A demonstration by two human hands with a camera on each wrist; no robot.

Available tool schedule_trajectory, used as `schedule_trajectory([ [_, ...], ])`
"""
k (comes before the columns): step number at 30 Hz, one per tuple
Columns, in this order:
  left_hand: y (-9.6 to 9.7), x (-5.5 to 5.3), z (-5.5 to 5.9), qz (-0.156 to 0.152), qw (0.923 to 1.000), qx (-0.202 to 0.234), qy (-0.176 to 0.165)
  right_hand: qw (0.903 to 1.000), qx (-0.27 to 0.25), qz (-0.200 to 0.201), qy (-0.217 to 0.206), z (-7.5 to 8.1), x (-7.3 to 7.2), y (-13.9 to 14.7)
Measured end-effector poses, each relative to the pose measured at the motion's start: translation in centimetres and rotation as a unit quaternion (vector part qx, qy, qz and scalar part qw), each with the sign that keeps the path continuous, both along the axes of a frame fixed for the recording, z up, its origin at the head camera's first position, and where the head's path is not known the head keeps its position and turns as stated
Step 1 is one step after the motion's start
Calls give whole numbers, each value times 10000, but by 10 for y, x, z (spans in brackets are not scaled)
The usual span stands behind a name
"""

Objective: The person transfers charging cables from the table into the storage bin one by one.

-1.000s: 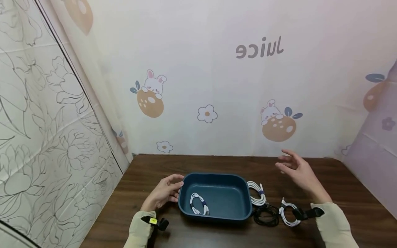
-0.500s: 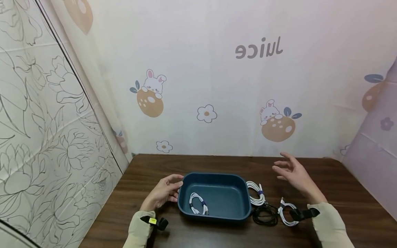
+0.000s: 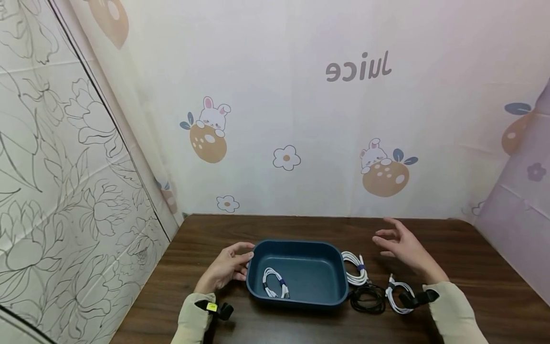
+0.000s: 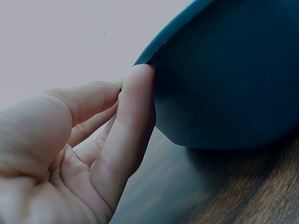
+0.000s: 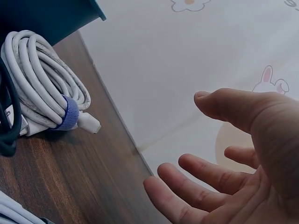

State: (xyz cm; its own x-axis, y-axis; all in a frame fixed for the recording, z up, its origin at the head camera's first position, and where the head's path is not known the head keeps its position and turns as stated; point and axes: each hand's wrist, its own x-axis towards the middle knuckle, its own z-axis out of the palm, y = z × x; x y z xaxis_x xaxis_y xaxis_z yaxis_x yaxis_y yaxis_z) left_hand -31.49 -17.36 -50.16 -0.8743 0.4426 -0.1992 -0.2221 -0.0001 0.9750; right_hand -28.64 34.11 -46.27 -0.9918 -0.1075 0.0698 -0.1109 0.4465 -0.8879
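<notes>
The dark blue box [image 3: 311, 282] sits upright on the brown wooden counter [image 3: 210, 229], roughly between my two hands, its wide mouth facing up, corners rounded and rim thin. My left hand [image 3: 225, 268] holds it at its left end, fingers bent against the outer wall just under the rim; exactly how my thumb meets the edge I can't make out. From my left wrist I get only part of the outer wall, deep in shadow and cut off at the top and right. Inside the box, toward the left, lies a small white cable [image 3: 283, 288], looped and tied, its plug ends too small to tell apart. Just beyond the right end is a thicker white coil [image 5: 37, 79] with a purple strap [image 5: 70, 114]. Next to it lies a black cable [image 3: 380, 301], its strands hard to separate and cut off in the right wrist view. Another white cable [image 3: 390, 295] is partly covered by the black strap gear [image 3: 418, 299] on my right wrist. My right hand [image 3: 406, 247] is in the air behind these coils, fingers loose and apart, grasping nothing.
</notes>
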Motion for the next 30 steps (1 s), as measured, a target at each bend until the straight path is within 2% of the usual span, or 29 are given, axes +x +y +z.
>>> schedule_trajectory([
  [30, 0, -1, 0, 35, 10000, -3, -44, 9980, 58, 379, -511, -8, 2, -9],
])
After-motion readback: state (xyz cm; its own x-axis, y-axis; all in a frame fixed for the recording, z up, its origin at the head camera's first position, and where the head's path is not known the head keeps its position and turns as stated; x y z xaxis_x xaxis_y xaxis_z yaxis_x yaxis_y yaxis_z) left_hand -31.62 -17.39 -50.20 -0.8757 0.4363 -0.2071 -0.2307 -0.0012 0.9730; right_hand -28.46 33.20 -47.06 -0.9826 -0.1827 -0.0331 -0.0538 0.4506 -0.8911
